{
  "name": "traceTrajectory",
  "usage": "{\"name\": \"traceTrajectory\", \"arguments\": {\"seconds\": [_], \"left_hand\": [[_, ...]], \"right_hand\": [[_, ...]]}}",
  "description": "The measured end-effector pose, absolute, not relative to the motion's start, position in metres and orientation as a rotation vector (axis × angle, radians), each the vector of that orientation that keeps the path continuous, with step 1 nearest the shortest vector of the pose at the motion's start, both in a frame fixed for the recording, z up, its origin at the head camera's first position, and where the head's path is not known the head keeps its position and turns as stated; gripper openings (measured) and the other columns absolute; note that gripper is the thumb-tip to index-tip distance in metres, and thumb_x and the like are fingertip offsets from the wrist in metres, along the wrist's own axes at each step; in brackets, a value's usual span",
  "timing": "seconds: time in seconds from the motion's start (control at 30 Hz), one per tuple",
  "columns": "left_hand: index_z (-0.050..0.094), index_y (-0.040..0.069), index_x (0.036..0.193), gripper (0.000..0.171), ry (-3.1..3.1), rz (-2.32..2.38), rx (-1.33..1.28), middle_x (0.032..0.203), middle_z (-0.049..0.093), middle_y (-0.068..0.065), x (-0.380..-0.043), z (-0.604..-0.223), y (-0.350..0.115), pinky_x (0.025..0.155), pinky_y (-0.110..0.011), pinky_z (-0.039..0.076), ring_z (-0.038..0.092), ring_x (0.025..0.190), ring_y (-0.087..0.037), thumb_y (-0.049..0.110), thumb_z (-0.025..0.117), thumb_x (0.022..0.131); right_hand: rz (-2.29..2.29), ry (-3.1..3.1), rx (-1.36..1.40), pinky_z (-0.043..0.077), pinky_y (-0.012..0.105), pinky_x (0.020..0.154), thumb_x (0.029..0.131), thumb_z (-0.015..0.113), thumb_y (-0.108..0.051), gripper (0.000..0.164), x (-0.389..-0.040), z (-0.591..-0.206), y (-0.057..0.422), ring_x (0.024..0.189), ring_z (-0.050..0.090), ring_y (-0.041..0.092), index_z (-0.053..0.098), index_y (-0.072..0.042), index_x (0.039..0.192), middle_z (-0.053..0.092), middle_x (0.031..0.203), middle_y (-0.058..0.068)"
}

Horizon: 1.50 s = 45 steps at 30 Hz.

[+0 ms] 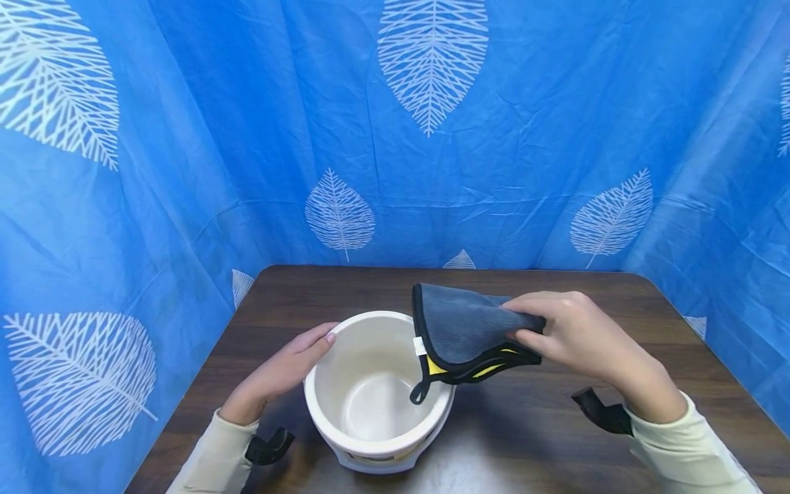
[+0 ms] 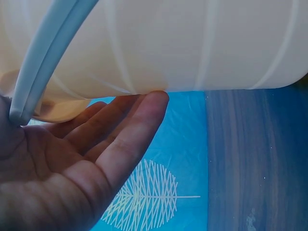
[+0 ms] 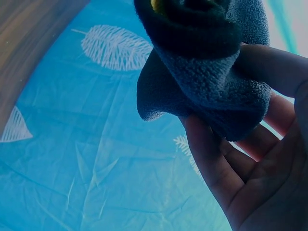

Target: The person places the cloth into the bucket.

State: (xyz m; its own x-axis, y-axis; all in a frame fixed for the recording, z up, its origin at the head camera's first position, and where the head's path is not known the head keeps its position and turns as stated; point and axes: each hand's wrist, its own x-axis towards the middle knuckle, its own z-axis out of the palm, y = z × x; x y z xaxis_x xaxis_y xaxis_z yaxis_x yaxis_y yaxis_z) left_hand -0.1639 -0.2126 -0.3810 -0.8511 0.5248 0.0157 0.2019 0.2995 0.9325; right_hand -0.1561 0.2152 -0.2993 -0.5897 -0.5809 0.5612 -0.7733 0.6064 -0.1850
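Note:
A white bucket (image 1: 361, 412) stands on the table, its inside bare and its pale handle (image 2: 48, 57) hanging along the outside. My left hand (image 1: 286, 367) holds its left side, thumb at the rim and the other fingers along the outer wall, as the left wrist view shows. My right hand (image 1: 570, 333) pinches a folded grey microfiber cloth (image 1: 465, 322) between thumb and fingers. The cloth has black edging, a yellow underside, a white tag and a black hanging loop. Its left end overhangs the bucket's right rim in the head view. Bunched cloth (image 3: 207, 82) fills the right wrist view's top.
The dark wooden table (image 1: 321, 288) has rounded back corners. Blue curtains (image 1: 518, 137) printed with white leaves surround it at the back and sides. Dark wrist mounts (image 1: 601, 412) stick out beside both pale sleeves.

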Motion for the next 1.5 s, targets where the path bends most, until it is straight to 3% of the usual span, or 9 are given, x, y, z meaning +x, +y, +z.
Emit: {"name": "traceTrajectory", "arguments": {"seconds": [0.67,1.5], "left_hand": [[0.041,-0.003,0.150,0.048,2.329,1.542,0.635,0.131,0.058,-0.024,-0.166,-0.381,-0.212,0.085,-0.033,0.058,0.067,0.107,-0.032,0.027,0.038,0.112],[0.040,-0.002,0.150,0.048,2.338,1.547,0.643,0.131,0.058,-0.026,-0.165,-0.383,-0.211,0.080,-0.033,0.060,0.069,0.106,-0.033,0.026,0.038,0.112]], "right_hand": [[0.576,-2.375,1.133,0.058,0.034,0.073,0.076,0.084,-0.002,0.037,-0.157,-0.295,0.197,0.091,0.070,0.010,0.078,-0.016,0.109,0.074,0.106,-0.007],[0.617,-2.401,1.165,0.059,0.038,0.078,0.079,0.083,-0.004,0.032,-0.160,-0.293,0.172,0.094,0.071,0.012,0.078,-0.014,0.109,0.075,0.106,-0.005]]}}
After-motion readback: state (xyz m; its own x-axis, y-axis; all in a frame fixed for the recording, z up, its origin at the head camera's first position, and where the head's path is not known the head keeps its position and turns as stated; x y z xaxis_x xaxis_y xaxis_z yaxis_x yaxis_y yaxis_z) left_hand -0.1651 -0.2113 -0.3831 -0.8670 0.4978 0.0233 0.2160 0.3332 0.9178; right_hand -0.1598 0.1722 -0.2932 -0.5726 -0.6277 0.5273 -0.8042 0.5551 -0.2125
